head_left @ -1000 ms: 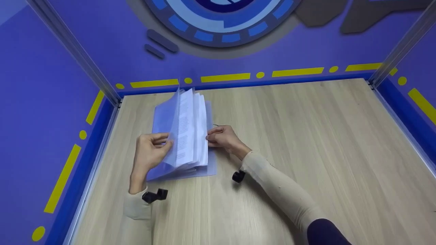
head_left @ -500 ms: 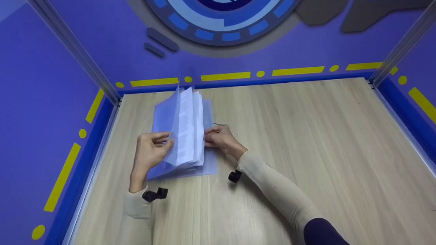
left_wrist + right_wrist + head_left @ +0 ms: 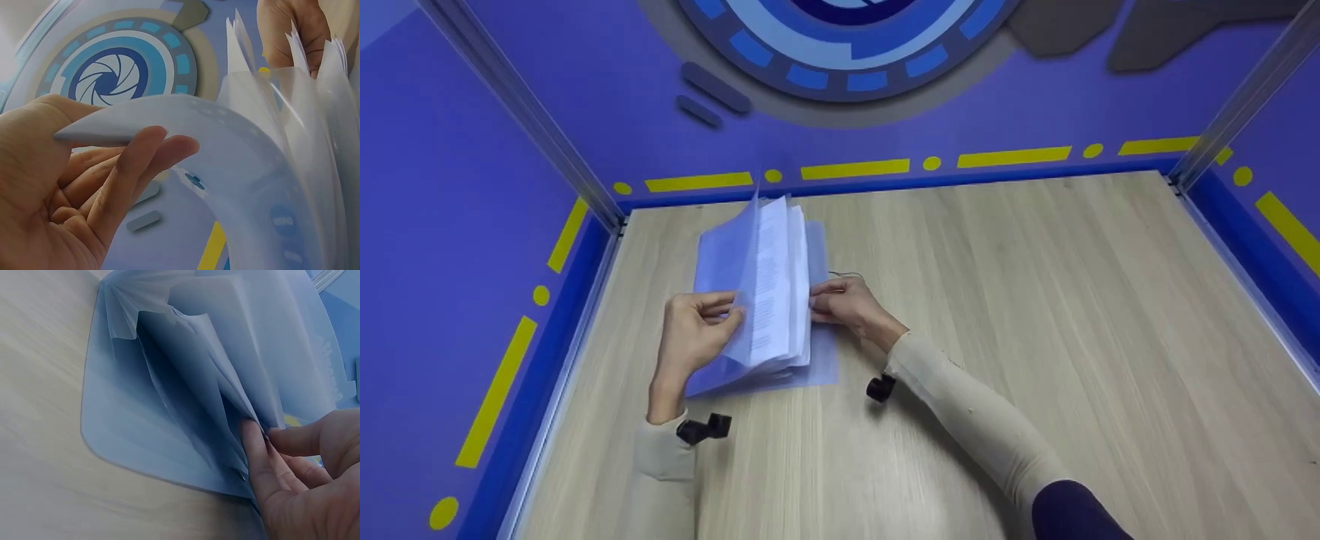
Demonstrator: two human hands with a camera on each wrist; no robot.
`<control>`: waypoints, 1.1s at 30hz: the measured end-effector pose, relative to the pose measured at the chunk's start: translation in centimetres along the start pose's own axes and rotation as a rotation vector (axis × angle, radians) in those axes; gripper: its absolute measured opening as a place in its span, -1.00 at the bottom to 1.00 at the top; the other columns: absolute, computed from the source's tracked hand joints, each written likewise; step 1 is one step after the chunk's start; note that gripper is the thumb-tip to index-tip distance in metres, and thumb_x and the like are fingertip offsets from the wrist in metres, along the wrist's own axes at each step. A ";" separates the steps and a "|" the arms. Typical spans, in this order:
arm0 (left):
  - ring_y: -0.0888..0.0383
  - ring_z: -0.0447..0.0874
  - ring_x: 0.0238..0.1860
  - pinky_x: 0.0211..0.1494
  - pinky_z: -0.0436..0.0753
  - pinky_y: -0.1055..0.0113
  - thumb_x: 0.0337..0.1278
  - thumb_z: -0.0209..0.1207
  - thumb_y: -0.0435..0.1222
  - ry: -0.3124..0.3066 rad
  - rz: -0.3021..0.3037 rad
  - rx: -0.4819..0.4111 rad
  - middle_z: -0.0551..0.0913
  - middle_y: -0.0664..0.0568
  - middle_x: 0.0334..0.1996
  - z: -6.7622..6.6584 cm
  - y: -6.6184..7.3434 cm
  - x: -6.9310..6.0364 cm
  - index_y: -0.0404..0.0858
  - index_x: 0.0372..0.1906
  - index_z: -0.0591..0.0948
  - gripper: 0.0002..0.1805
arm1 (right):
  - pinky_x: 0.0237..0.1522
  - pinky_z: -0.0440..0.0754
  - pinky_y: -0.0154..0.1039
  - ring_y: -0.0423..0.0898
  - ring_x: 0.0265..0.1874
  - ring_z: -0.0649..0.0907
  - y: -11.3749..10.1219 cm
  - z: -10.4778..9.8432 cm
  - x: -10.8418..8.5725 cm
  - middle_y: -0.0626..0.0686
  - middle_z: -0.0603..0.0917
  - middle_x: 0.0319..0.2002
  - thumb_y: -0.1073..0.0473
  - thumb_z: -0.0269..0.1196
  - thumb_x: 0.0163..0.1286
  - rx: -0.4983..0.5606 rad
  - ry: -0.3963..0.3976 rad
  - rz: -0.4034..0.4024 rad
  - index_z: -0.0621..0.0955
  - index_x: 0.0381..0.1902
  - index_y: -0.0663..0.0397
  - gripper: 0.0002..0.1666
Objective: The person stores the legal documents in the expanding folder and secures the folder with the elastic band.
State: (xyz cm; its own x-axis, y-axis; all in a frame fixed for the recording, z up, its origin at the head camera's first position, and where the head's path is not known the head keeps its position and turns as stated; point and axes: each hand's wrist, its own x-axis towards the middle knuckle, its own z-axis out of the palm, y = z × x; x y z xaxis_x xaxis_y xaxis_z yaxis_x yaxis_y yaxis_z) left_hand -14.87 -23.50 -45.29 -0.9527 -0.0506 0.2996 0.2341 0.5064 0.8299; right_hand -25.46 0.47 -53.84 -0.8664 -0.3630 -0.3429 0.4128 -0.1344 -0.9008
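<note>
A translucent blue expanding file folder lies on the table, its pleated pockets fanned open and stuffed with printed white papers. My left hand pinches the raised cover, which bends in a curve in the left wrist view. On the folder's other side, my right hand pinches the edge of a pocket divider between thumb and fingers. Whether a paper is caught in that pinch too, I cannot tell. Below the divider, the folder's rounded back cover rests flat on the wood.
The wooden table extends to the right and front. Blue panels with yellow marks wall it at the back and both sides. A thin dark cord shows beside my right hand. Black camera mounts jut from both wrists.
My right hand has shifted slightly left, and the right edge of the filled pockets has moved left with it. My left hand has stayed nearly still on the cover.
</note>
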 end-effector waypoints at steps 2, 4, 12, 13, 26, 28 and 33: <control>-0.24 0.89 -0.18 -0.24 0.70 0.64 0.11 0.41 -0.52 -0.004 -0.006 0.009 0.83 -0.37 -0.18 0.3 0.0 0.0 -0.51 -0.06 0.82 -0.74 | 0.01 0.83 -0.17 -0.07 -0.30 0.83 -0.2 -0.5 -0.1 0.18 0.75 -0.22 0.60 0.28 0.38 -0.009 -0.015 0.009 0.65 0.08 0.58 -0.68; -0.22 0.90 -0.18 -0.23 0.72 0.62 0.11 0.41 -0.51 -0.009 -0.011 0.023 0.84 -0.36 -0.17 0.6 0.1 0.0 -0.51 -0.06 0.81 -0.74 | 0.03 0.82 -0.18 -0.05 -0.27 0.83 -0.5 -1.2 -0.3 0.21 0.75 -0.19 0.59 0.26 0.39 -0.032 -0.026 0.023 0.62 0.12 0.59 -0.66; -0.12 0.92 -0.25 -0.22 0.86 0.13 0.16 0.36 -0.49 -0.020 0.042 0.129 0.85 -0.32 -0.22 2.8 0.7 -0.3 -0.49 -0.08 0.82 -0.76 | 0.05 0.83 -0.11 0.03 -0.15 0.84 -2.7 -4.0 -1.6 0.38 0.79 -0.02 0.47 0.23 0.49 -0.280 -0.057 -0.030 0.61 0.14 0.52 -0.69; -0.10 0.91 -0.27 -0.23 0.86 0.09 0.16 0.35 -0.49 -0.018 0.061 0.149 0.85 -0.30 -0.25 3.1 0.8 -0.4 -0.49 -0.09 0.83 -0.77 | 0.07 0.82 -0.07 0.06 -0.13 0.84 -2.9 -4.3 -1.8 0.40 0.78 0.00 0.45 0.23 0.50 -0.308 -0.059 -0.042 0.62 0.14 0.51 -0.69; 0.28 0.50 -0.66 -0.60 0.62 0.25 0.19 0.34 -0.43 -0.010 0.159 0.416 0.86 -0.24 -0.23 6.9 1.7 -1.4 -0.32 -0.13 0.88 -0.80 | -0.28 0.69 -0.34 -0.06 -0.24 0.74 -3.7 -7.0 -2.3 0.20 0.81 -0.10 0.32 0.29 0.49 -0.688 0.072 -0.267 0.75 0.06 0.35 -0.73; 0.28 0.44 -0.69 -0.63 0.57 0.24 0.20 0.36 -0.40 -0.002 0.156 0.425 0.87 -0.23 -0.22 7.0 1.8 -1.4 -0.30 -0.12 0.89 -0.80 | -0.29 0.69 -0.35 -0.02 -0.24 0.76 -3.7 -7.4 -2.2 0.20 0.81 -0.09 0.31 0.30 0.49 -0.704 0.077 -0.286 0.75 0.05 0.35 -0.73; 0.10 0.79 -0.56 -0.54 0.72 0.11 0.19 0.42 -0.23 0.007 0.157 0.410 0.88 -0.16 -0.18 7.0 1.8 -1.4 -0.27 -0.05 0.88 -0.72 | -0.26 0.67 -0.33 -0.05 -0.24 0.74 -4.0 -8.3 -2.1 0.17 0.82 -0.11 0.29 0.30 0.49 -0.727 0.103 -0.310 0.77 0.01 0.32 -0.75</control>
State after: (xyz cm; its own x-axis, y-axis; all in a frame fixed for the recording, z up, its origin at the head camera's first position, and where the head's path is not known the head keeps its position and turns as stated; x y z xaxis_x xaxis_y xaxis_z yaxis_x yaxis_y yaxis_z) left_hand -14.52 -16.49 -47.49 -0.9101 0.0492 0.4114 0.2783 0.8080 0.5192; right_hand -27.59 9.40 -51.71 -0.9481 -0.3157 -0.0389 -0.1073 0.4328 -0.8951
